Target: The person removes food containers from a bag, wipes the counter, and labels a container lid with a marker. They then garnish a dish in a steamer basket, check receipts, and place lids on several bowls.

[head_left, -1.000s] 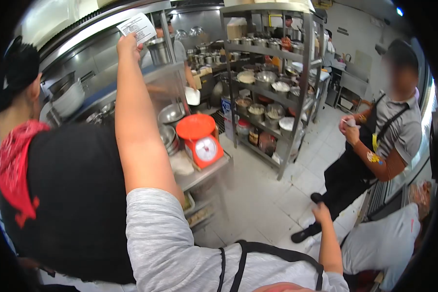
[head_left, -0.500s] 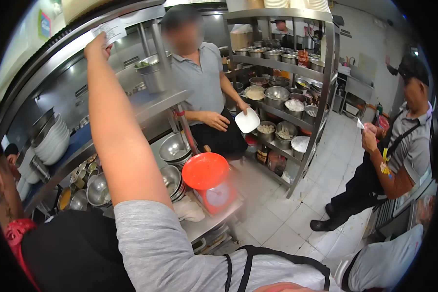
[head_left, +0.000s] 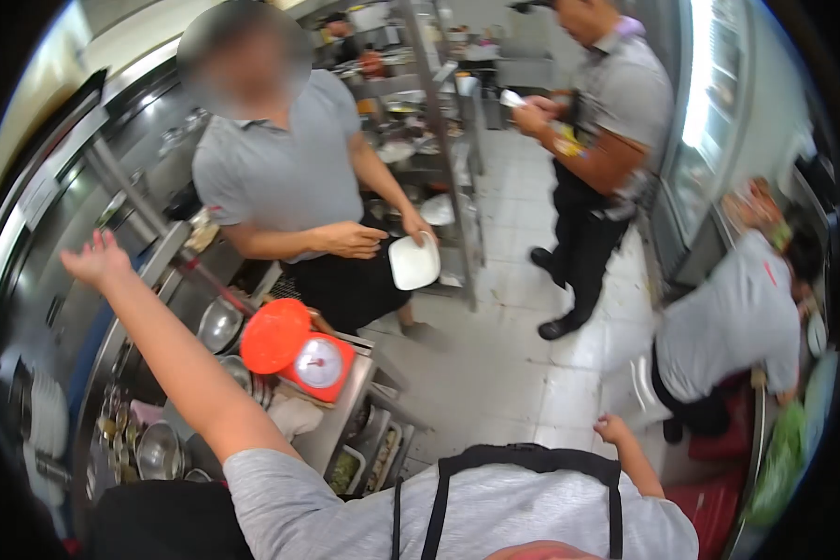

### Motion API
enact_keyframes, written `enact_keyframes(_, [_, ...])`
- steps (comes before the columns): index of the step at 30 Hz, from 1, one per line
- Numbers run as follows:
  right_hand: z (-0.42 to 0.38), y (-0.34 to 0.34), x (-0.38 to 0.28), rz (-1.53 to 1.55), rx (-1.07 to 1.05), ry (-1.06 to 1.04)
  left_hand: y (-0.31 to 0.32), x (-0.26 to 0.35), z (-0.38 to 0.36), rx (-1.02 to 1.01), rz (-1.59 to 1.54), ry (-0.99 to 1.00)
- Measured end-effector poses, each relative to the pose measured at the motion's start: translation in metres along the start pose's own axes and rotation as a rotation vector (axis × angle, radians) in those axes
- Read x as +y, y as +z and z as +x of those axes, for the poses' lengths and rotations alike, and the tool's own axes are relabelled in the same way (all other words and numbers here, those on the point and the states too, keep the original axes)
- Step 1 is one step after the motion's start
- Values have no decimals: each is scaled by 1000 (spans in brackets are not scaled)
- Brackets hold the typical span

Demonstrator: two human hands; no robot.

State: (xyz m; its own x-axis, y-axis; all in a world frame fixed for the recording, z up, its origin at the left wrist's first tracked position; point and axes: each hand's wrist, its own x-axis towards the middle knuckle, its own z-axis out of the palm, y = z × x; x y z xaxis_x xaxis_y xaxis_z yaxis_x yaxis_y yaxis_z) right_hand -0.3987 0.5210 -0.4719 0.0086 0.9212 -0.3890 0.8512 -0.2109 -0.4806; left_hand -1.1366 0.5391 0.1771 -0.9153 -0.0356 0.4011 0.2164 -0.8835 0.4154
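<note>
My left hand point(head_left: 98, 261) is raised at the far left with its fingers apart and nothing in it. It is nearest the metal shelf frame, where a pale paper slip point(head_left: 39, 198) hangs on the rail above. Below my outstretched left arm are several metal bowls point(head_left: 161, 450) and a red dial scale point(head_left: 319, 364) with a round orange pan point(head_left: 276, 336). My right hand point(head_left: 614, 427) is low at the right with its fingers curled. Whether it holds anything is too small to tell; a blurred whitish shape lies just above it.
Ahead, a co-worker holds a white square dish point(head_left: 414, 263). Another person stands on the tiled floor point(head_left: 513, 327) holding a small white paper point(head_left: 511, 98). A third person bends at the right counter near a green bag point(head_left: 780, 457). Stacked white bowls point(head_left: 39, 411) stand left.
My left hand has let go of the paper slip at the rail and come down and away. My view has swung right, bringing my right hand and the bending person into sight.
</note>
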Motion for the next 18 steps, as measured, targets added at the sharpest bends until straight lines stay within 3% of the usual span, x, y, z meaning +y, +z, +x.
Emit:
enact_keyframes(3, [-89,-19,23,63,68,145,-37,-21,-85,-118,-169,-210])
enact_keyframes(4, [-112,-11,54,27,155,68,-60,-41,-103,-212,-240,-301])
enact_keyframes(5, [-147,-11,72,43,182,140,-87,-62,-135,-411,-366,-437])
enact_keyframes(6, [-189,-13,84,169,209,242,-108,-85,-179,-977,-777,-691])
enact_keyframes(7, [-235,-17,95,258,246,342,-103,-68,-269,-546,-465,-812])
enact_keyframes(8, [-275,-5,122,339,314,408,-117,-79,-331,-896,-733,-1148])
enact_keyframes(10, [-366,12,156,390,387,538,-142,-97,-477,-1146,-823,-1632])
enact_keyframes(12, [-455,29,183,478,420,760,-174,-102,-624,-1281,-665,-2010])
enact_keyframes(14, [-537,50,185,732,501,961,-160,12,-754,-1163,231,-2021])
enact_keyframes(16, [-604,54,176,1015,654,1101,-150,124,-842,-1526,298,-2033])
enact_keyframes(18, [-654,51,163,1165,837,1147,-155,196,-918,-2068,68,-1926])
